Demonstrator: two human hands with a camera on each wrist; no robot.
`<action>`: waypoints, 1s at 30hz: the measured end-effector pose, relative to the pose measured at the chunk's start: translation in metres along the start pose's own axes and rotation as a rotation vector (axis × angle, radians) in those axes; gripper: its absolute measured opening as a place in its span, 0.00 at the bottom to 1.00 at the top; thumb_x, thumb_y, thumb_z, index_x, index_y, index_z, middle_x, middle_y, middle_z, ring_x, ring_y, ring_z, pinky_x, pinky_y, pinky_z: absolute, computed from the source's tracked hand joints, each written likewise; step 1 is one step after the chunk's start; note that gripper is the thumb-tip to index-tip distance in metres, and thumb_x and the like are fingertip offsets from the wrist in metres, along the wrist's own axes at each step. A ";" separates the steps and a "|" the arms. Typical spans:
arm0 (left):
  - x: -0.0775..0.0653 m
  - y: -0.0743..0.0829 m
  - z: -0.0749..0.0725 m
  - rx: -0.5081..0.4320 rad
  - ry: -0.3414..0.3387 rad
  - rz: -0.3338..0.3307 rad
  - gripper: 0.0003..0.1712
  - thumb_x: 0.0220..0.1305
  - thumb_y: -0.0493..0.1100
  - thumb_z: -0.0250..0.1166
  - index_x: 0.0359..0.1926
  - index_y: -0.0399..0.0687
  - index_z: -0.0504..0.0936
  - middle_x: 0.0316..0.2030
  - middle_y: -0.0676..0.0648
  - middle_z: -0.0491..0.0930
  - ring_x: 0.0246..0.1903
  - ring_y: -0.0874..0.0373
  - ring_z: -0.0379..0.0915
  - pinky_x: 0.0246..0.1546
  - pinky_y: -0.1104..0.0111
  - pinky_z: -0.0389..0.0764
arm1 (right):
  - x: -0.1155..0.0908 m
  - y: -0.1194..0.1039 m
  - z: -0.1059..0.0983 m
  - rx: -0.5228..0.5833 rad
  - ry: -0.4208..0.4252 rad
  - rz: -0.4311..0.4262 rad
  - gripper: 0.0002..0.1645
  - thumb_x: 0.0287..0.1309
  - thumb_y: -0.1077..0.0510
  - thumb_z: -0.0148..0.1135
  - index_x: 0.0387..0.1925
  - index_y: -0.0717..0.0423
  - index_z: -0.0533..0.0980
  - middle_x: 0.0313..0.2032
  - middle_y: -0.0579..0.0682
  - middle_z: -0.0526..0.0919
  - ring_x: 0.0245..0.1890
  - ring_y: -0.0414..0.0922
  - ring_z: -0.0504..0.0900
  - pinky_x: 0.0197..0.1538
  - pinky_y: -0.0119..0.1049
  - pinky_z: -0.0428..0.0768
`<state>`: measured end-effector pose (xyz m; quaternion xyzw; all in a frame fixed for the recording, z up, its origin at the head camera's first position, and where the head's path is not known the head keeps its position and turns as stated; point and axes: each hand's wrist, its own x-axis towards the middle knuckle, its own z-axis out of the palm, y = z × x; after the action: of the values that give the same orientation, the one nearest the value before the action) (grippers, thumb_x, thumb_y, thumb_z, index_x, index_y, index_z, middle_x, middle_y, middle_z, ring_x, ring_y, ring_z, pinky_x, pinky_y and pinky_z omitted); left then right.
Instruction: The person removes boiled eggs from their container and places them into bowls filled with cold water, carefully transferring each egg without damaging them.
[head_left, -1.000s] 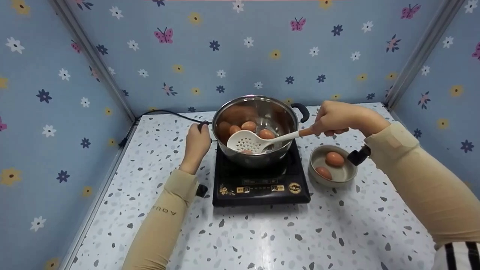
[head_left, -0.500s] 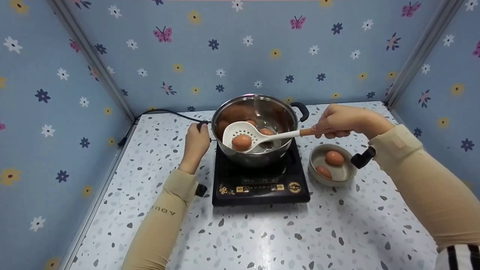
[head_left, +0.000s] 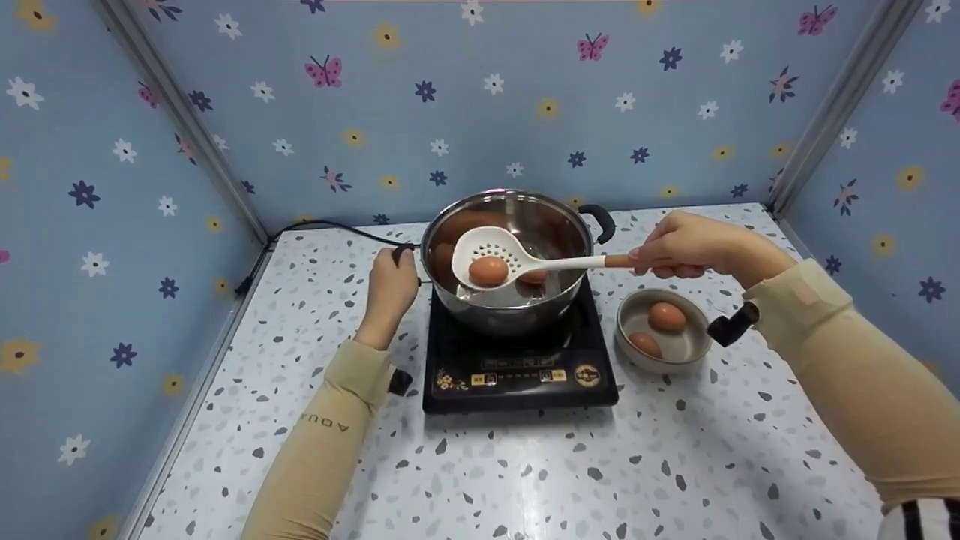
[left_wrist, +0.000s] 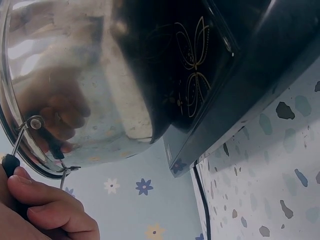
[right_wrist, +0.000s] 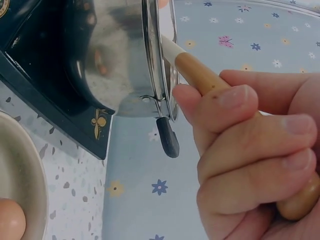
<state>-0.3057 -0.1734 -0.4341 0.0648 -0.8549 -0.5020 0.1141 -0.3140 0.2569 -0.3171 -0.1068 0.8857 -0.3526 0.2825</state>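
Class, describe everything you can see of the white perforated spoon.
The spoon has a wide, white, perforated head, a slim white shaft and a brown, wood-like grip with a rounded end; the white part looks like plastic. The head is hollow side up, carrying one brown egg, at the mouth of the pot. The shaft leads sideways to the grip, round which the right hand's fingers are curled. Whether the spoon touches the pot cannot be told.
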 end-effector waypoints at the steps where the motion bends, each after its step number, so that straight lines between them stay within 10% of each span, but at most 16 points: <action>1: 0.000 0.000 0.000 0.000 0.003 0.000 0.21 0.87 0.46 0.45 0.53 0.30 0.74 0.40 0.39 0.72 0.39 0.46 0.68 0.45 0.55 0.70 | 0.000 0.001 0.000 0.007 0.006 0.001 0.19 0.78 0.49 0.63 0.43 0.59 0.90 0.17 0.43 0.75 0.12 0.34 0.61 0.19 0.29 0.62; 30: -0.001 0.000 -0.001 -0.005 0.001 0.012 0.19 0.87 0.45 0.45 0.51 0.32 0.73 0.37 0.42 0.69 0.35 0.48 0.66 0.40 0.59 0.68 | -0.037 0.034 -0.028 -0.004 0.108 0.048 0.13 0.75 0.51 0.65 0.40 0.55 0.88 0.18 0.42 0.74 0.13 0.37 0.63 0.20 0.31 0.63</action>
<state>-0.3045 -0.1738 -0.4342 0.0596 -0.8540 -0.5032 0.1175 -0.2995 0.3120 -0.3080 -0.0667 0.9027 -0.3493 0.2423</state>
